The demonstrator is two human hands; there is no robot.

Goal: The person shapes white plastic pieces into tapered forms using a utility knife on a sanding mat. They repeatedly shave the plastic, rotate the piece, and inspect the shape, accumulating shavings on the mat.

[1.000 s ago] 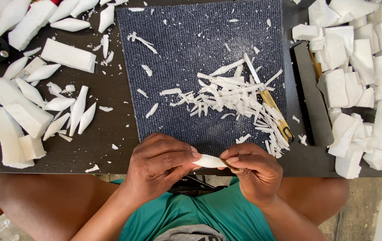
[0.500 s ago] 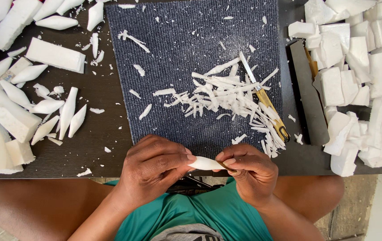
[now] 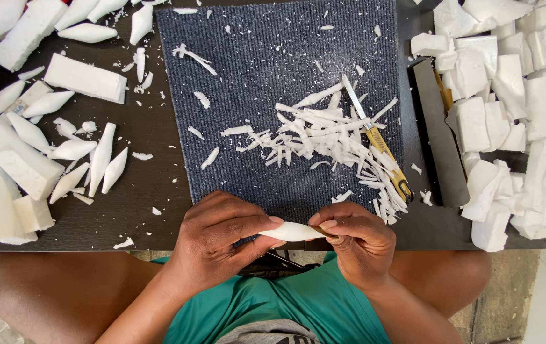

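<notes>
Head view: both hands, left and right, pinch a white tapered piece (mid-shaping, I judge) just below the blue mat; next, steady light trimming.

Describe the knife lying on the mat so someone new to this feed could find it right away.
Start at the dark blue ribbed mat in the middle of the dark table. On its right half lies a heap of white shavings. The knife runs diagonally through that heap, thin metal blade pointing up-left and yellowish handle toward the mat's lower right corner; it is the only thing there that is not white.
</notes>
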